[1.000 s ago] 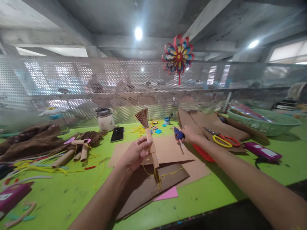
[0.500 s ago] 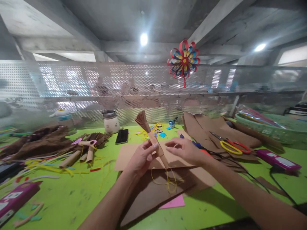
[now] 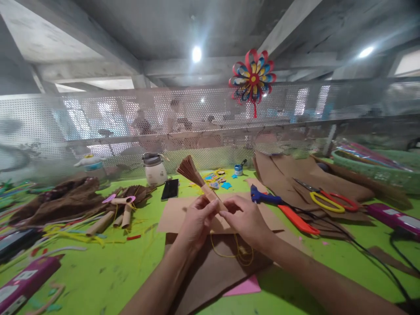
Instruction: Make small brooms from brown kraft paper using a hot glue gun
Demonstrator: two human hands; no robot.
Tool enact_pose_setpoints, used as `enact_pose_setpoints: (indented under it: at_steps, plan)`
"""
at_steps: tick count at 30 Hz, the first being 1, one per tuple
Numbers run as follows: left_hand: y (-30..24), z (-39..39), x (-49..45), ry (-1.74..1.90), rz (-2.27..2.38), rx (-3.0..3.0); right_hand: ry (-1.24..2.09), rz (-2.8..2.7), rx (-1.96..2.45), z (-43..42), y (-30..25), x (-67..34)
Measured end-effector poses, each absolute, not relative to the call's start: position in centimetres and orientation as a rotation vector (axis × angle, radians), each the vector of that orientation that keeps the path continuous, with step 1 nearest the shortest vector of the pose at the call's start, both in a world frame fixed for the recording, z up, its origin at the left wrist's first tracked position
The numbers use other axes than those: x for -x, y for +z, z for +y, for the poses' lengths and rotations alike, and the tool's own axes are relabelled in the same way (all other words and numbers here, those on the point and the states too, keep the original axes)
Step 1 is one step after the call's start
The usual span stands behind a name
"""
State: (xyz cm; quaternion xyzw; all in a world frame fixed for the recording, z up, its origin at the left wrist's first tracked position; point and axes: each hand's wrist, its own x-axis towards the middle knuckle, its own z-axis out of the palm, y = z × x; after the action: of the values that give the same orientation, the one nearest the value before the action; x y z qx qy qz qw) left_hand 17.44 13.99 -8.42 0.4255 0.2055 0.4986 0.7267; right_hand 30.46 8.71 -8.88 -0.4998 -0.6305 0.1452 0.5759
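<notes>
A brown paper bundle [image 3: 210, 192], fanned out in fine pleats at its upper end like a small broom, tilts up and to the left above the table. My left hand [image 3: 198, 218] is closed around its middle, thumb on top. Fingers of my right hand [image 3: 246, 221] pinch its lower part, close beside the left thumb. Thin yellow string [image 3: 246, 256] dangles in loops below my hands. Under them lie a tan cardboard sheet [image 3: 172, 214] and darker brown paper [image 3: 197, 280]. A pink sheet [image 3: 244, 286] pokes out beneath the brown paper.
Right of my hands are a blue glue gun [image 3: 265, 197] with a black cord, an orange-red cutter [image 3: 298, 220] and scissors [image 3: 326, 201]. A phone [image 3: 170, 189], a jar [image 3: 154, 170] and paper rolls [image 3: 100, 221] lie left. A perforated panel [image 3: 197, 118] stands behind.
My right hand has moved in from the side and now pinches the lower part of the bundle. The view has shifted slightly, and the glue gun and cutter show more fully.
</notes>
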Motion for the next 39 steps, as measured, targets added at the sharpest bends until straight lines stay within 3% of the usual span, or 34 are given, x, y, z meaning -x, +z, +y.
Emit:
enact_pose_setpoints:
  at_steps: [7, 24, 39]
  plan:
    - [-7.9, 13.4, -17.3, 0.984, 0.425, -0.936, 0.416, -1.485, 1.133, 7.9, -8.7, -30.7]
    - [-8.2, 13.4, -17.6, 1.03, 0.433, -1.006, 0.142, -1.605, 1.067, 7.8, -9.8, -31.2]
    - [-7.4, 12.9, -17.3, 1.024, 0.456, -1.016, 0.168, -1.548, 1.058, 6.8, -9.2, -30.8]
